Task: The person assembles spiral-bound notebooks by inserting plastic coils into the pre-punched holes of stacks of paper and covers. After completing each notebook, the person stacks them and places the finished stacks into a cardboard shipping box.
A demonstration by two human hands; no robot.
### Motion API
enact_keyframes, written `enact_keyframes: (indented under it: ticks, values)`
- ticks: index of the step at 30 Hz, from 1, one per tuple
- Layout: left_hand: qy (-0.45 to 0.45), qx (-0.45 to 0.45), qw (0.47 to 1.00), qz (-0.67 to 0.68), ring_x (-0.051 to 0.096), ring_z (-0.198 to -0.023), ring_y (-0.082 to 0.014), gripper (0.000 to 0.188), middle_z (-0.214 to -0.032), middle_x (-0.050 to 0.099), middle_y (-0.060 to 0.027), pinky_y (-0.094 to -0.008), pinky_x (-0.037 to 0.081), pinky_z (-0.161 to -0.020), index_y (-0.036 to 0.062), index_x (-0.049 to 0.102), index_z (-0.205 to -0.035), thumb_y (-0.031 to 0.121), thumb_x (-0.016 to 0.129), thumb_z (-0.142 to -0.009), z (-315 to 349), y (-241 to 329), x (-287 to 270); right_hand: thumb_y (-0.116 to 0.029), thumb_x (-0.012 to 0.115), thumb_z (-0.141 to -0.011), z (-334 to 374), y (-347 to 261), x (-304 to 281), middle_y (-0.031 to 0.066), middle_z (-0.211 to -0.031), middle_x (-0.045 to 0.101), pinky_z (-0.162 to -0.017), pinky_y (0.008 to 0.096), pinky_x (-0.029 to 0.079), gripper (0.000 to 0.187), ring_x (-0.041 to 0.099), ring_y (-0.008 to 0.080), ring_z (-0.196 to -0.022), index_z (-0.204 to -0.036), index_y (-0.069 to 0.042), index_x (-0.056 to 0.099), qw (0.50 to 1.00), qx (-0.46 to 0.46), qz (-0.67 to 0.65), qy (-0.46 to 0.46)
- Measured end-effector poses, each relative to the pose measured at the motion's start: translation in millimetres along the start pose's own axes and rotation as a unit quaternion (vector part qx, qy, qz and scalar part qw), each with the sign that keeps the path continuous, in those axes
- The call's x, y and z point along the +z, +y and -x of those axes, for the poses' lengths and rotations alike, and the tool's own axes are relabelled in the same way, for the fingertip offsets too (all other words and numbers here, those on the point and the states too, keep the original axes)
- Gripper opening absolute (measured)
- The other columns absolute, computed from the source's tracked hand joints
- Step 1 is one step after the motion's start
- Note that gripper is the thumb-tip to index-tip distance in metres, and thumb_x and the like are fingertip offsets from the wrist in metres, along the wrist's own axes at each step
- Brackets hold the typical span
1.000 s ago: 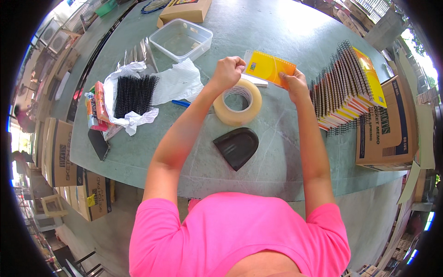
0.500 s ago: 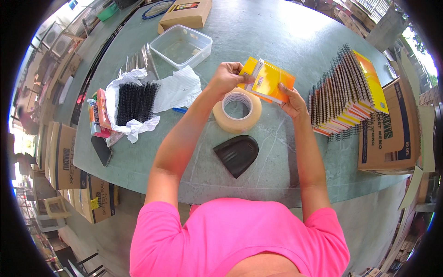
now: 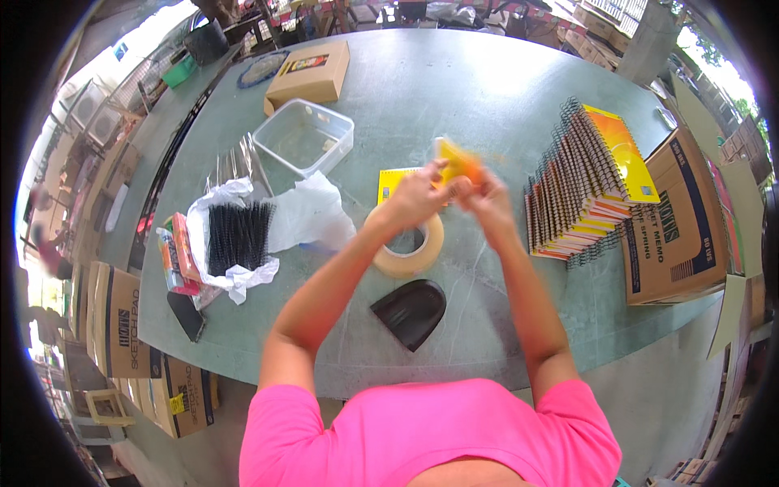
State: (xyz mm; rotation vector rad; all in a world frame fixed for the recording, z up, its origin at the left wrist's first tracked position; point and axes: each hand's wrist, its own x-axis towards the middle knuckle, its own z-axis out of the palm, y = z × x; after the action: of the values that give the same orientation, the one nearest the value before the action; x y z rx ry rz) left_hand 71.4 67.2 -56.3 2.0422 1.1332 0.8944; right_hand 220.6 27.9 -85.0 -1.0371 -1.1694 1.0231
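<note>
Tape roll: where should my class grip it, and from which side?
Probably grip the tape roll by its near-right ring wall, thumb in the open hole, coming from the near right: it lies flat, and the left hand hides part of its far edge.

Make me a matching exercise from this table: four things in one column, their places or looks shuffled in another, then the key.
1. orange-yellow pad
2. tape roll
3. black coils
4. notebook stack

A. nested in crumpled white paper
B. beside the carton
C. ring-shaped, pale amber
D. in the right hand's grip

Pairs: 1-D, 2-C, 3-A, 4-B
</note>
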Motion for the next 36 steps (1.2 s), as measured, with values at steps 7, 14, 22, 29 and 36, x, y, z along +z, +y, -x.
enact_keyframes:
  ticks: [7, 14, 22, 29, 36]
  values:
    - [-0.048, -0.040, 0.973, 0.221, 0.058, -0.090, -0.0132, 0.034, -0.099, 0.062, -0.0043, -0.0280, 0.047, -0.081, -0.0020, 0.058, -0.109, 0.022, 0.062, -0.084, 43, -11, -51, -0.003, 0.072, -0.071, 21, -35, 13, 0.0062, -0.115, 0.058, -0.082, 0.0275, 0.046, 0.044, 0.056, 0.0138, -0.098, -0.113, -0.003, 0.056, 0.920, -0.200, 0.282, 0.184]
    - [-0.025, -0.071, 0.943, 0.324, 0.057, -0.089, -0.0106, 0.036, -0.097, 0.064, -0.0049, -0.0259, 0.047, -0.079, 0.0013, 0.060, -0.104, 0.009, 0.074, -0.072, 84, -40, -59, -0.001, 0.070, -0.074, 37, -9, 20, 0.0033, -0.090, 0.062, -0.070, 0.0229, 0.049, 0.027, 0.058, 0.0079, -0.080, -0.100, -0.001, 0.061, 0.993, 0.109, 0.005, -0.056]
    - [-0.010, -0.117, 0.952, 0.281, 0.059, -0.082, -0.0088, 0.029, -0.090, 0.066, -0.0030, -0.0247, 0.049, -0.075, 0.0041, 0.063, -0.091, 0.005, 0.078, -0.066, 92, -38, -38, 0.002, 0.070, -0.073, 47, 4, 36, 0.0044, -0.091, 0.062, -0.068, 0.0235, 0.051, 0.024, 0.059, 0.0097, -0.075, -0.094, -0.002, 0.059, 0.998, 0.040, 0.008, -0.043]
    - [-0.021, -0.064, 0.985, 0.158, 0.059, -0.072, -0.0069, 0.025, -0.079, 0.067, -0.0027, -0.0257, 0.049, -0.066, 0.0036, 0.064, -0.085, 0.012, 0.079, -0.066, 95, -44, -28, -0.001, 0.072, -0.073, 51, 17, 32, 0.0022, -0.086, 0.062, -0.065, 0.0220, 0.047, 0.025, 0.057, 0.0073, -0.077, -0.095, -0.002, 0.058, 0.998, 0.034, 0.009, -0.043]
    - [-0.003, -0.043, 0.989, 0.145, 0.060, -0.073, -0.0092, 0.025, -0.080, 0.066, -0.0059, -0.0260, 0.048, -0.067, 0.0043, 0.065, -0.089, 0.013, 0.076, -0.068, 102, -45, -32, -0.008, 0.068, -0.073, 50, -52, 74, 0.0093, -0.084, 0.064, -0.069, 0.0329, 0.048, 0.021, 0.061, 0.0230, -0.075, -0.092, -0.006, 0.061, 0.862, -0.334, 0.380, 0.003]
